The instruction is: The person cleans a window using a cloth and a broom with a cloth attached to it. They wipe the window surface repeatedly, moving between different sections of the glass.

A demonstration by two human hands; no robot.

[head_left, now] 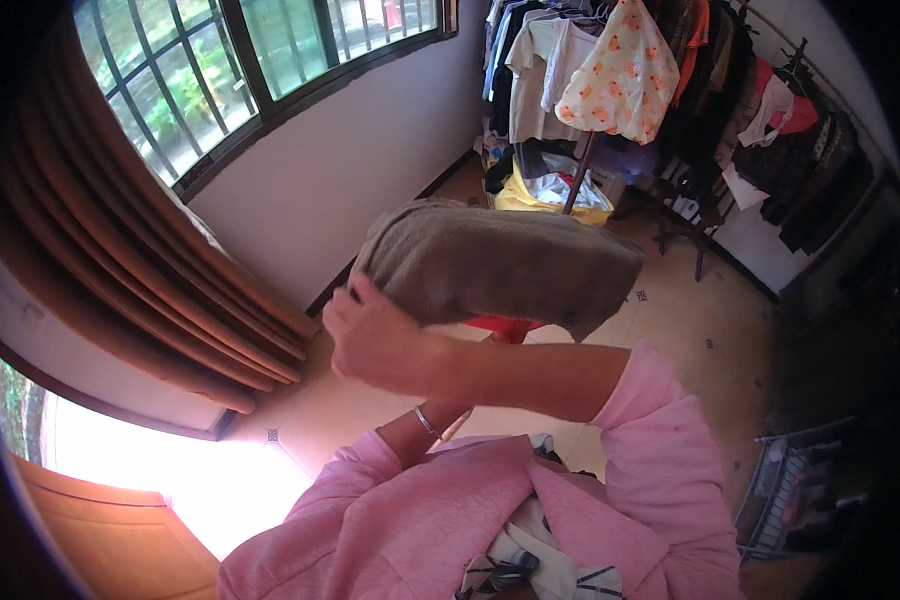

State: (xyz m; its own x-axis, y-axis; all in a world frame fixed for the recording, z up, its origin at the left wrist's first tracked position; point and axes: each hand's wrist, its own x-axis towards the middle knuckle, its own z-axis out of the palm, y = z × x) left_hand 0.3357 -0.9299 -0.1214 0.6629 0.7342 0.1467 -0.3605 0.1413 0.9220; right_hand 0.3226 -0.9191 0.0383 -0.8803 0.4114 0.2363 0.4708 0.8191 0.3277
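A grey-brown folded cloth (495,262) is held up in front of me, its right end drooping to a corner. My right arm crosses over to the left, and my right hand (379,337) has its curled fingers at the cloth's left edge. Beneath the cloth's middle, my left hand (504,337) shows only in a small part beside a red thing (487,323); its grip is hidden. A silver bracelet (427,422) circles my left wrist, and my right forearm covers part of my left arm.
Clothes on hangers (544,71) line the far corner. A patterned plastic bag (619,82) hangs above a yellow bag (525,196) and a dark wooden stand (581,172). Brown curtains (157,262) and a barred window are at left. A wire rack (776,487) stands lower right.
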